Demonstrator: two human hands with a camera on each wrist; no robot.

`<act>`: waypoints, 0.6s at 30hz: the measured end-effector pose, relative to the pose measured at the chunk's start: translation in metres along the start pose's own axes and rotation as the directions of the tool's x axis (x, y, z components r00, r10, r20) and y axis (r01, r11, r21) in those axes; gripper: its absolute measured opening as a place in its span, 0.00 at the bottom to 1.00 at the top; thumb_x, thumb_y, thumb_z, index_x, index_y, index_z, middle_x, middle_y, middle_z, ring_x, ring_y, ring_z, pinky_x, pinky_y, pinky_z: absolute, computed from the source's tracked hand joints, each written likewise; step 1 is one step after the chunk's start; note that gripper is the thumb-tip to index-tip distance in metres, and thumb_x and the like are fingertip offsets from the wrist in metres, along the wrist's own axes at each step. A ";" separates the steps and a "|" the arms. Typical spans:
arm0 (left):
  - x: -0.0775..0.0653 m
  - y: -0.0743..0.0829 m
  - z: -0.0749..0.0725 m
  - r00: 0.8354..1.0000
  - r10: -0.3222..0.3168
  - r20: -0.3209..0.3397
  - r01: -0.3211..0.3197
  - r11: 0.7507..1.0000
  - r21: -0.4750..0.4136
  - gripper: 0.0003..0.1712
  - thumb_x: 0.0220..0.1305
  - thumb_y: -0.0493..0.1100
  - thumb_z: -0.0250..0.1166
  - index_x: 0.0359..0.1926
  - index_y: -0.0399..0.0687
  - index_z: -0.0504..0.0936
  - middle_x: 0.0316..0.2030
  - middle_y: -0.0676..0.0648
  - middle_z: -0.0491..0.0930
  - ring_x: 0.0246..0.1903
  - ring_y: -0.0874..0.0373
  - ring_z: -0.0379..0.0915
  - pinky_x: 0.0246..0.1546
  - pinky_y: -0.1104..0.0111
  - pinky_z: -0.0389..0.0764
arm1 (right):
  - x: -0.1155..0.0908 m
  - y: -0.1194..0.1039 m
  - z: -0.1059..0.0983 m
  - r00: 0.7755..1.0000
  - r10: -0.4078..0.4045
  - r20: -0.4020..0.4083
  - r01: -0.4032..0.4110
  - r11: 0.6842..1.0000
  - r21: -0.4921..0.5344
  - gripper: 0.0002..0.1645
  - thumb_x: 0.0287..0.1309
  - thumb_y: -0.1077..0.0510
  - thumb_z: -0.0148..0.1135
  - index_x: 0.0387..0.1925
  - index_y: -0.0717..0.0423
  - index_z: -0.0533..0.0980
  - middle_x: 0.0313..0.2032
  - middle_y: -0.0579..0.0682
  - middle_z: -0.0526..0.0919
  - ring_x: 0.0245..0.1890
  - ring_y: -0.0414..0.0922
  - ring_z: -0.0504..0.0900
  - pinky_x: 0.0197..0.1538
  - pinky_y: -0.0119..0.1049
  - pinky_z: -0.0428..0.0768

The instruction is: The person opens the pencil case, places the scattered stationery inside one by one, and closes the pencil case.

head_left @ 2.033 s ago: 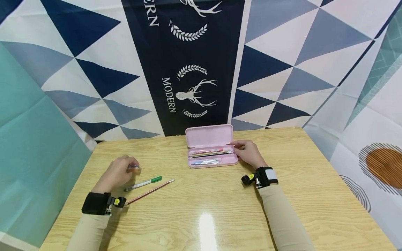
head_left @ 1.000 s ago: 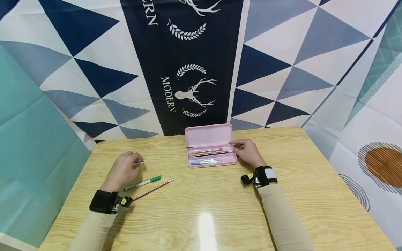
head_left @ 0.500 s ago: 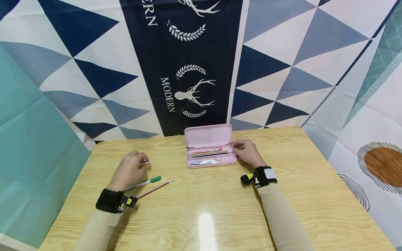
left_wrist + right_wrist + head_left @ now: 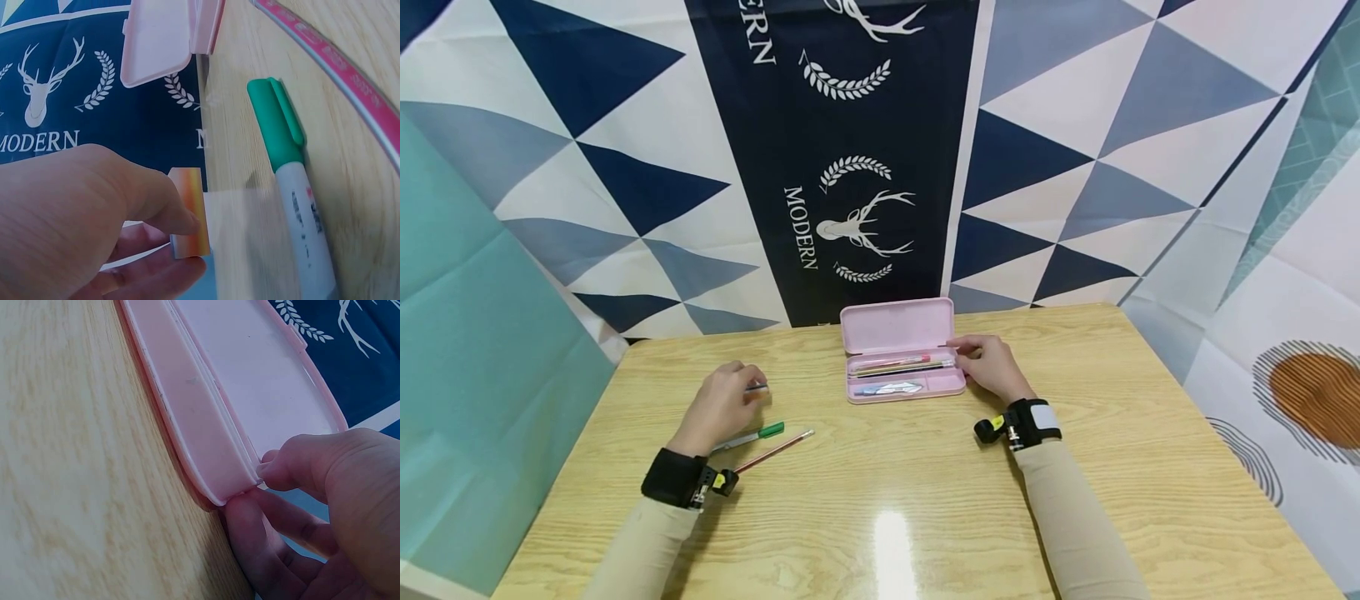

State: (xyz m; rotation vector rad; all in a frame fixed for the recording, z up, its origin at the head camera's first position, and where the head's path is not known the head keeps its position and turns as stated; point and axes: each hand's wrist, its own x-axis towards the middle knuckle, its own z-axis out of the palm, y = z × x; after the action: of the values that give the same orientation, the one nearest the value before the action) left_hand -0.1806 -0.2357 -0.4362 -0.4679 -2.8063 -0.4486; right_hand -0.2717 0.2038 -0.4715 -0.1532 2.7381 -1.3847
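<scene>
My left hand (image 4: 721,408) is above the left part of the table, pinching a small rectangular eraser (image 4: 190,215) with an orange-yellow side between thumb and fingers. Just under that hand lies a marker with a green cap (image 4: 771,430), its rear end partly hidden by the hand. Beside the marker is a red-striped pencil (image 4: 777,451). At the back of the table a pink pencil case (image 4: 898,327) stands with its lid up. My right hand (image 4: 994,367) grips the case's right end, thumb at the hinge-side corner and fingers below it in the right wrist view.
Inside the case, several pencils (image 4: 895,366) fill the rear compartment and a blue-and-white item (image 4: 891,388) lies in the front one. The wooden table (image 4: 850,492) meets a patterned cloth backdrop (image 4: 880,125) behind the case.
My left hand has moved right with the eraser, from left of the marker to over its rear end. The right hand and the pencil case have stayed in place.
</scene>
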 end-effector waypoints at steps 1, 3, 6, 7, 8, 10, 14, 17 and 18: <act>0.000 0.001 0.000 1.000 -0.001 0.002 0.001 1.000 -0.002 0.11 0.53 0.33 0.73 0.40 0.42 0.85 0.35 0.40 0.82 0.32 0.50 0.77 0.32 0.58 0.80 | 0.000 0.000 0.000 1.000 0.000 0.000 0.000 1.000 -0.001 0.19 0.62 0.62 0.61 0.55 0.52 0.83 0.45 0.60 0.84 0.34 0.49 0.79 0.28 0.29 0.81; 0.002 0.003 0.001 1.000 -0.008 0.011 0.008 1.000 -0.005 0.12 0.52 0.32 0.72 0.40 0.42 0.86 0.35 0.40 0.82 0.32 0.50 0.76 0.31 0.58 0.80 | 0.000 0.000 0.000 1.000 -0.005 0.000 0.005 1.000 -0.004 0.19 0.63 0.62 0.61 0.55 0.53 0.83 0.45 0.61 0.84 0.34 0.49 0.79 0.28 0.29 0.81; 0.004 0.006 0.003 0.999 -0.021 0.027 0.021 1.000 -0.013 0.13 0.51 0.31 0.71 0.40 0.43 0.86 0.35 0.41 0.82 0.32 0.51 0.76 0.31 0.59 0.80 | 0.000 0.000 -0.001 1.000 -0.017 0.000 0.017 1.000 -0.007 0.19 0.63 0.62 0.61 0.55 0.54 0.82 0.46 0.61 0.84 0.34 0.49 0.80 0.28 0.29 0.81; 0.005 0.007 0.004 0.999 -0.022 0.031 0.022 1.000 -0.014 0.13 0.51 0.31 0.71 0.41 0.43 0.85 0.35 0.41 0.82 0.32 0.51 0.76 0.31 0.60 0.80 | 0.000 0.000 -0.001 1.000 -0.021 0.000 0.021 1.000 -0.010 0.19 0.63 0.62 0.62 0.55 0.54 0.82 0.46 0.61 0.85 0.35 0.49 0.80 0.28 0.29 0.81; 0.006 0.008 0.004 0.999 -0.025 0.036 0.026 1.000 -0.015 0.13 0.51 0.31 0.71 0.41 0.43 0.86 0.35 0.41 0.82 0.31 0.51 0.75 0.31 0.60 0.79 | 0.000 0.000 0.000 1.000 -0.024 0.001 0.024 1.000 -0.012 0.19 0.63 0.62 0.62 0.55 0.54 0.82 0.46 0.61 0.85 0.35 0.49 0.80 0.29 0.29 0.81; 0.007 0.010 0.006 0.999 -0.029 0.043 0.030 0.999 -0.018 0.14 0.51 0.30 0.71 0.41 0.43 0.85 0.35 0.42 0.82 0.31 0.52 0.75 0.31 0.60 0.79 | 0.000 0.000 0.000 1.000 -0.023 0.001 0.023 1.000 -0.018 0.19 0.63 0.61 0.62 0.55 0.54 0.83 0.46 0.60 0.85 0.36 0.50 0.80 0.29 0.30 0.81; 0.010 0.015 0.008 0.998 -0.025 0.051 0.026 0.999 -0.020 0.13 0.52 0.31 0.71 0.40 0.45 0.85 0.35 0.43 0.81 0.32 0.52 0.75 0.32 0.61 0.80 | 0.001 0.000 0.000 1.000 -0.015 0.002 0.015 1.000 -0.024 0.19 0.63 0.60 0.63 0.55 0.53 0.83 0.47 0.59 0.85 0.38 0.52 0.79 0.30 0.32 0.80; 0.012 0.018 0.010 0.999 -0.007 0.050 0.008 1.000 -0.029 0.13 0.52 0.31 0.70 0.40 0.44 0.85 0.36 0.42 0.82 0.32 0.51 0.76 0.32 0.60 0.80 | 0.001 0.000 0.000 1.000 -0.011 0.002 0.011 1.000 -0.023 0.19 0.63 0.60 0.63 0.55 0.53 0.83 0.48 0.59 0.85 0.38 0.52 0.80 0.31 0.33 0.80; 0.013 0.019 0.011 0.999 -0.003 0.048 0.004 1.000 -0.031 0.13 0.52 0.30 0.70 0.40 0.44 0.85 0.36 0.42 0.82 0.32 0.51 0.76 0.31 0.60 0.80 | 0.001 0.000 0.000 1.000 -0.010 0.003 0.010 1.000 -0.022 0.19 0.63 0.60 0.63 0.55 0.53 0.83 0.48 0.59 0.85 0.38 0.52 0.80 0.31 0.33 0.80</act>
State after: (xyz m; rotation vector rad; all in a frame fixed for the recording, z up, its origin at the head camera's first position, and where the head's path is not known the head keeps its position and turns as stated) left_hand -0.1881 -0.2117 -0.4372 -0.4868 -2.8503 -0.4892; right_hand -0.2724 0.2035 -0.4712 -0.1700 2.7550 -1.3566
